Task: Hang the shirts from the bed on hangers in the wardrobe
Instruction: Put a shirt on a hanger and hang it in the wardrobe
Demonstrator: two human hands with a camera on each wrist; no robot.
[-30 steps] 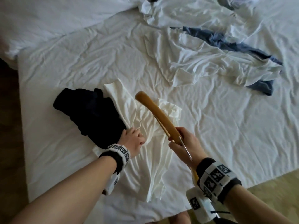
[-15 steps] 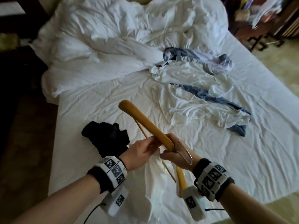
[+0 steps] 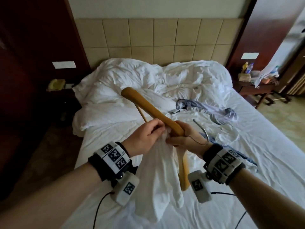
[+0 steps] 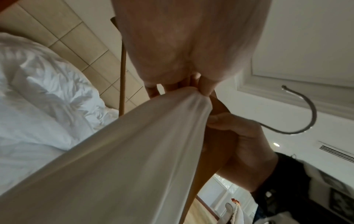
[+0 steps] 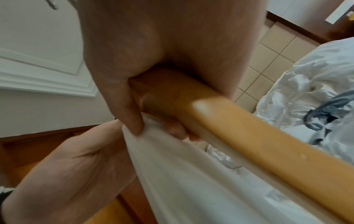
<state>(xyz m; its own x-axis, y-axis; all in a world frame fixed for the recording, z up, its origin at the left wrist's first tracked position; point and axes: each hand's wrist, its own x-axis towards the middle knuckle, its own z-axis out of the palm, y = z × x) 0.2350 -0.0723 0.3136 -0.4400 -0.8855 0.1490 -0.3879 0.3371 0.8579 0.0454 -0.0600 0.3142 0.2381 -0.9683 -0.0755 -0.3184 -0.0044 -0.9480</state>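
A white shirt (image 3: 158,172) hangs bunched in the air above the bed (image 3: 247,162). My left hand (image 3: 146,138) pinches its top edge just under the hanger's middle. My right hand (image 3: 184,138) grips the neck of a wooden hanger (image 3: 148,108), whose metal hook (image 3: 203,132) curls over my wrist. In the left wrist view the shirt (image 4: 134,151) drapes from my fingertips, with the hook (image 4: 306,115) beyond. In the right wrist view my right thumb presses the shirt (image 5: 191,174) beside the hanger arm (image 5: 258,136).
Crumpled white and blue shirts (image 3: 214,111) lie mid-bed, with a rumpled duvet (image 3: 148,80) behind them at the padded headboard (image 3: 156,40). Dark nightstands flank the bed, the right one (image 3: 254,86) cluttered with bottles. Dark wood panels (image 3: 33,47) stand at left.
Both hands rose from the bed, lifting the white shirt off the sheet; my left hand came up to meet the hanger. The view tilted up to the headboard, and the black garment left sight.
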